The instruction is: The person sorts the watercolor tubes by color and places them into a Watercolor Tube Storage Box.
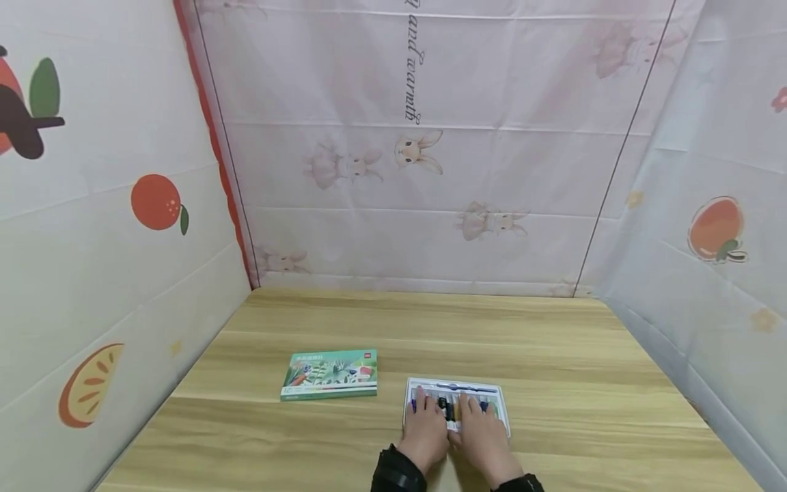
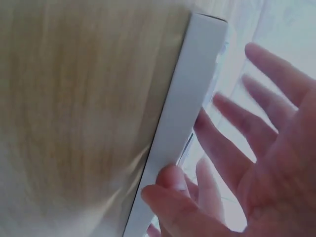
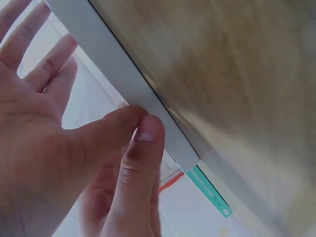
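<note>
A shallow white tray (image 1: 455, 380) lies on the wooden table, its long side facing me. Small paint tubes (image 1: 449, 411) with dark and ochre bodies stand in a row in it, and a thin blue paintbrush (image 1: 465, 388) lies along the far side. My left hand (image 1: 425, 430) rests over the left part with fingers extended. Over the right part lies my right hand (image 1: 484, 434), its fingers also extended. In the left wrist view, both thumbs meet at the tray's near wall (image 2: 182, 108). The hands hide several tubes.
A green illustrated box (image 1: 329, 376) lies flat to the left of the tray, a little farther back. Printed cloth walls (image 1: 393, 246) enclose the wooden table (image 1: 246, 444) at the back and both sides.
</note>
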Demonstrator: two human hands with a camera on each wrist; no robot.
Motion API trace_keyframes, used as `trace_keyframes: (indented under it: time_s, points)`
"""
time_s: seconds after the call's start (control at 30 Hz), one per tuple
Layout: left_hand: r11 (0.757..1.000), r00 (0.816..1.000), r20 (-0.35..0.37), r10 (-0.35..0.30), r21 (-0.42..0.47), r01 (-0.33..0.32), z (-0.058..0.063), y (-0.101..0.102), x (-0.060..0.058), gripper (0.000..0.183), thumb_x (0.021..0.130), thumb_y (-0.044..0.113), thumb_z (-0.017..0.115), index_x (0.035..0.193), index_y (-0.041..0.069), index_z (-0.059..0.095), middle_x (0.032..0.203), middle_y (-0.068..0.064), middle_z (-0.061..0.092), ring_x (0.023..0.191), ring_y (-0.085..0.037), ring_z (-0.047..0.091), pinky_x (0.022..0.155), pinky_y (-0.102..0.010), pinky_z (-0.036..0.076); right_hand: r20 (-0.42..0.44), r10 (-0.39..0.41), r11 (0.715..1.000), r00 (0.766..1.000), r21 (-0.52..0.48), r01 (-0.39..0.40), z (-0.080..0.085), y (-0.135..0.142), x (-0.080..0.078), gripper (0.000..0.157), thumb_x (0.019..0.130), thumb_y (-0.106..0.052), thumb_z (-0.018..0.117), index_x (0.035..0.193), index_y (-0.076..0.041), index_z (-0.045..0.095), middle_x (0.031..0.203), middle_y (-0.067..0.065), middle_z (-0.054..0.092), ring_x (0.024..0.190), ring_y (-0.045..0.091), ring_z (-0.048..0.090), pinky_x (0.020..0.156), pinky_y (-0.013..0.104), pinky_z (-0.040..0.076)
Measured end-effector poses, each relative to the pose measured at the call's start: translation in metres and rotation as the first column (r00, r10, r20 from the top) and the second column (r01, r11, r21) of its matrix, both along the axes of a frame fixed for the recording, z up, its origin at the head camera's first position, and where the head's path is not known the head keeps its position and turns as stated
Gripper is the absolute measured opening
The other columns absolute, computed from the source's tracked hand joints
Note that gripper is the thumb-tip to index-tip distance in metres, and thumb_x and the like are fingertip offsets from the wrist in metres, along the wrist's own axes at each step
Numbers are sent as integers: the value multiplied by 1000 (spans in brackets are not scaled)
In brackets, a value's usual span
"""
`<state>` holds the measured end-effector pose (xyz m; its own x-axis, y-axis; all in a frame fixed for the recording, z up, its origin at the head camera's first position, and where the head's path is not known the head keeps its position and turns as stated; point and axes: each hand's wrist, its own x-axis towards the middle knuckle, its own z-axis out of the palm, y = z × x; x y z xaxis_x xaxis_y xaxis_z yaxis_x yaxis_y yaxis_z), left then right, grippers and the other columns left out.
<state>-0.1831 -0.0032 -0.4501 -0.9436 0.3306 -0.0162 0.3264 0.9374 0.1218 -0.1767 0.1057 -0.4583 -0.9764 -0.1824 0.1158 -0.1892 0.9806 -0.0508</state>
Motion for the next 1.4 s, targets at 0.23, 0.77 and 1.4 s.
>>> trace_keyframes:
  time_s: [0.23,0.77,1.4]
  points:
    - [991,996,74,-54,125,44,-3,-9,-3,49,74,26,57,113,-2,47,121,-23,34,112,-37,26,88,-40,29,20,-64,997,998,-32,64,1,-1,-2,66,64,-49,59,104,3,53,110,22,42,84,42,44,50,44,43]
    - [999,997,-75,-37,-33,35,5,0,-4,49,67,25,64,108,2,51,107,-25,44,101,-42,37,81,-43,35,66,-3,998,998,-67,7,16,11,-12,52,57,-42,68,91,-4,59,76,13,54,67,28,51,51,40,41]
    - [989,988,-144,-51,-147,30,2,-2,-11,53,61,31,68,106,10,51,94,-14,49,85,-31,48,66,-33,42,71,52,996,996,-70,-47,23,13,-15,39,56,-40,69,75,-9,57,60,2,49,57,20,48,46,34,39]
